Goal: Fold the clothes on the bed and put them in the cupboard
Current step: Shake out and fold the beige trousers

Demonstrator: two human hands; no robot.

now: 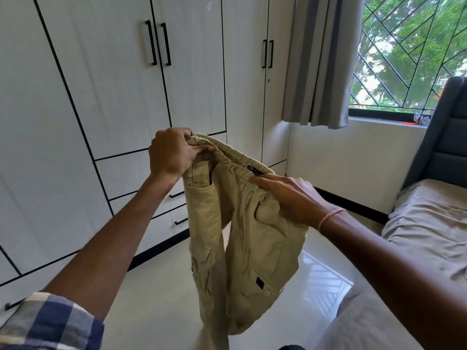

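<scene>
A pair of beige cargo trousers [245, 238] hangs in the air in front of me, legs dangling toward the floor. My left hand [171, 152] grips the elastic waistband at its left end. At the other side of the waistband my right hand [290, 198] holds the cloth, its index finger stretched along the band near a dark label. The white cupboard [106, 97] stands behind, all its doors closed. The bed [429, 223] with a beige sheet lies at the right.
Drawers with black handles [177, 195] sit low in the cupboard. A grey curtain [321, 61] hangs beside a grilled window [409, 51]. A grey padded headboard [444, 132] rises at the right. Glossy pale floor [156, 299] spreads between cupboard and bed.
</scene>
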